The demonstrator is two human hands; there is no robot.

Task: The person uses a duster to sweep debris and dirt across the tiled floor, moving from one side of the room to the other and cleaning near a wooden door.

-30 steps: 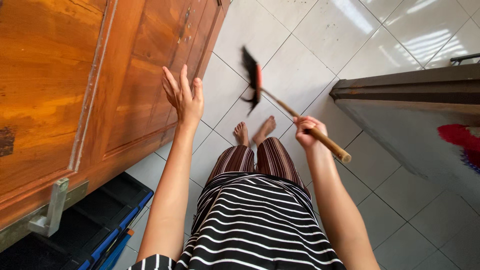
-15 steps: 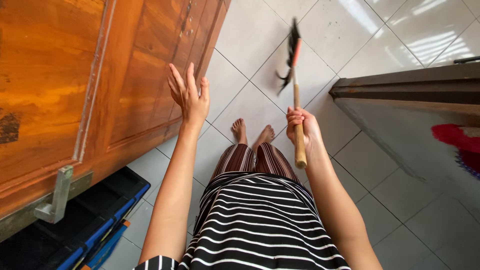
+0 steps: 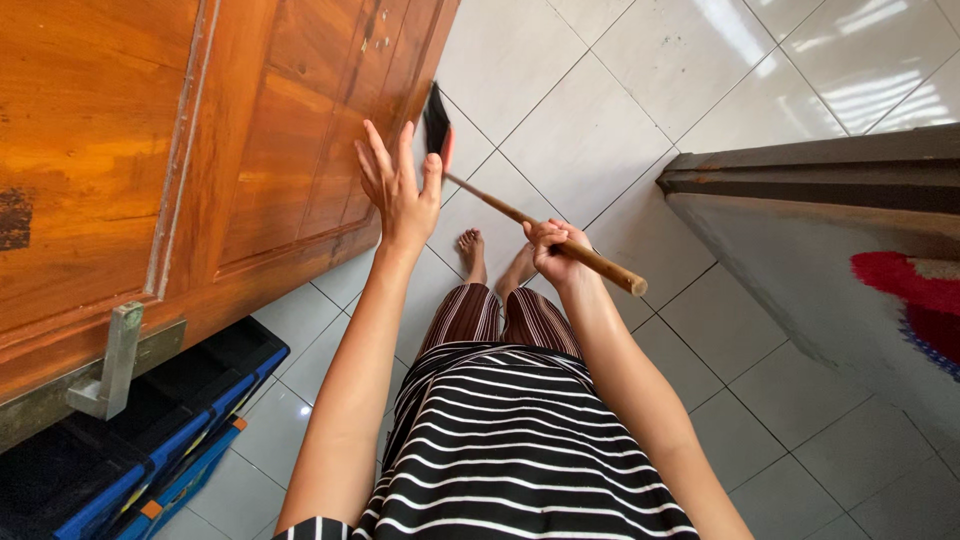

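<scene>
Two bare arms reach out below me over my striped top. My left hand [image 3: 400, 195] is raised with fingers spread wide, palm toward the wooden door [image 3: 200, 130], holding nothing. My right hand [image 3: 555, 250] is closed around the wooden handle of a broom [image 3: 500, 208], whose dark bristles point at the white tiled floor [image 3: 620, 90] near the door's edge. Blue and black crates [image 3: 150, 430] sit stacked under the door at lower left; I cannot tell their contents.
</scene>
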